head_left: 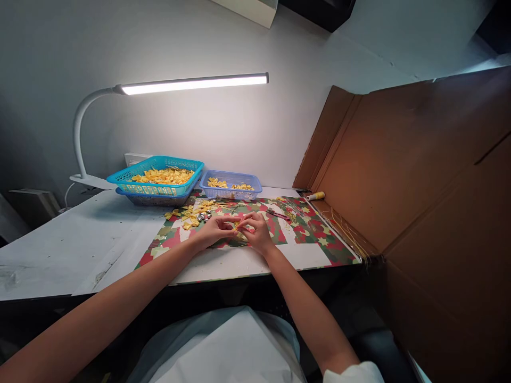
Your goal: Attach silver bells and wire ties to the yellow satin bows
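While the lamp (191,83) lights the bench (59,239) from above, both hands meet at the near middle of the patterned mat (307,229) — left hand (215,231) and right hand (257,231) each pinching the same small yellow bow (240,226) between fingertips, probably to keep it steady. Loose bows (187,214) lie just beyond on the left; two baskets (159,178) sit farther back — likely sorting bins.

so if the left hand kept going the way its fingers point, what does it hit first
Almost at once the right hand: the left hand points right, its fingers meeting the other's over a small yellow piece. Which it touches first, piece or fingers, is unclear from this angle.
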Available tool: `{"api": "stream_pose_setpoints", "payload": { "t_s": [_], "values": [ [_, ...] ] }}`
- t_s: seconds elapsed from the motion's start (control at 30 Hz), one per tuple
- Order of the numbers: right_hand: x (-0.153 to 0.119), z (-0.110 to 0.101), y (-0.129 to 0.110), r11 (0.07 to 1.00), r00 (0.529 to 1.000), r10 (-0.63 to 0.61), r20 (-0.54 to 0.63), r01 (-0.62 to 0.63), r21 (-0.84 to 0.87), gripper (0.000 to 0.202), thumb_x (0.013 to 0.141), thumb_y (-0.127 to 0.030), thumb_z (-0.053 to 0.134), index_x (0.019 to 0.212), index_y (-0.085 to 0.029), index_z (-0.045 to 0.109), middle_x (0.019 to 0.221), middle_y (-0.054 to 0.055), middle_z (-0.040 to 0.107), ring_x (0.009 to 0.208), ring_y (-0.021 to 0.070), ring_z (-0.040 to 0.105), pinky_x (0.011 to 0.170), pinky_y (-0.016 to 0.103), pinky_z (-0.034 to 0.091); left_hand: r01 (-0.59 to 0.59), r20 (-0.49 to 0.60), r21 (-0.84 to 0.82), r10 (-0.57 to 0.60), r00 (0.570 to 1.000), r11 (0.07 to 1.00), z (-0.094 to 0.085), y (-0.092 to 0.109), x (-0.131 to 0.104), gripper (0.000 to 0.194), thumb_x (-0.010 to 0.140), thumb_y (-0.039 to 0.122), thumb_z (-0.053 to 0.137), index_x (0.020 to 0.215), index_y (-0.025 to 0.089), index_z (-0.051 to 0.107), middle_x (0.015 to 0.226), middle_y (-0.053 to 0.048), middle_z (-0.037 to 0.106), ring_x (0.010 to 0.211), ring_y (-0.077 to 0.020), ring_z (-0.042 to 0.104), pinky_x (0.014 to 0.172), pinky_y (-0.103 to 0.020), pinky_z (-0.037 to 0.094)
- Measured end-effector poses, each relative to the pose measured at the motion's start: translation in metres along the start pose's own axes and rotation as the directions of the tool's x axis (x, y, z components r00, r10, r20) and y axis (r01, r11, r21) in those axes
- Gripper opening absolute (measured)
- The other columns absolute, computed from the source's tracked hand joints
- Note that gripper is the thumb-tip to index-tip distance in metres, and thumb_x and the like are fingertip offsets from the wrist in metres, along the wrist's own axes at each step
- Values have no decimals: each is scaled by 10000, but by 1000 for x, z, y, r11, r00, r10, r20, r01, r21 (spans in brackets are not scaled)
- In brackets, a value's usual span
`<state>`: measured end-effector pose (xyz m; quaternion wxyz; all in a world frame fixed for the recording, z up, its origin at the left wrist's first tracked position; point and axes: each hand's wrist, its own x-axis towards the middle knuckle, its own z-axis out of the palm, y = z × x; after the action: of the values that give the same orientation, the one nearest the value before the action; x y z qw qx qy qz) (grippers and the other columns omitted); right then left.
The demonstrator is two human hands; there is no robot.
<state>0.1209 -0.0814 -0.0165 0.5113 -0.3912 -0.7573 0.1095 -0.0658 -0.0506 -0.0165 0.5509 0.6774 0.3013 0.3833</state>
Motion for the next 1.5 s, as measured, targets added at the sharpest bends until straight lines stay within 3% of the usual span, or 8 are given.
{"api": "stream_pose_setpoints", "payload": {
  "t_s": [0.23,0.43,0.63,0.83,0.97,1.23,1.5],
  "values": [
    [1,-1,3,995,998,65,-13,-64,79,79,852,-191,706,792,-229,739,931,35,646,960,215,598,899,370,456,10,9,28,-10,1000,1000,-1,0,0,600,639,371,843,1165,109,719,492,88,474,444,-71,381,453,-203,249],
    [2,-1,2,990,997,74,25,-77,118,68,766,-192,792,798,-241,756,940,29,657,990,217,610,923,374,461,-1,8,22,1,1000,1000,-1,-2,1,633,640,410,833,1184,111,708,518,79,490,467,-78,402,463,-206,273],
    [2,-1,-3,983,995,95,17,-96,156,108,762,-168,779,699,-244,735,882,25,656,961,217,601,922,376,443,-3,28,39,2,1000,999,-1,1,0,613,650,394,826,1185,120,712,510,86,465,467,-78,378,468,-211,257],
    [5,-5,0,932,980,193,-54,-166,322,189,820,-389,724,734,-224,692,927,43,682,951,218,626,812,338,467,12,39,75,-15,999,997,-3,-2,1,674,651,400,827,1246,116,682,524,89,460,456,-78,378,467,-215,270],
    [7,-6,3,845,959,272,-83,-197,497,255,760,-461,757,729,-221,676,917,48,713,901,210,650,720,306,497,32,40,95,-36,999,995,-3,-1,0,691,660,390,825,1273,114,664,532,87,469,467,-81,387,473,-215,284],
    [11,-17,12,544,851,508,-132,-198,815,250,735,-393,807,791,-214,642,835,6,772,558,90,645,499,190,536,47,36,110,-52,998,993,-1,5,-3,682,658,380,830,1261,105,673,573,65,506,512,-92,425,500,-223,307],
    [12,-45,35,308,675,701,-230,4,951,93,835,-228,742,814,-221,652,797,-49,771,701,79,752,582,137,610,49,50,111,-55,997,993,-3,1,-1,638,647,372,832,1223,129,702,571,61,498,526,-102,454,505,-223,339]
  ]
}}
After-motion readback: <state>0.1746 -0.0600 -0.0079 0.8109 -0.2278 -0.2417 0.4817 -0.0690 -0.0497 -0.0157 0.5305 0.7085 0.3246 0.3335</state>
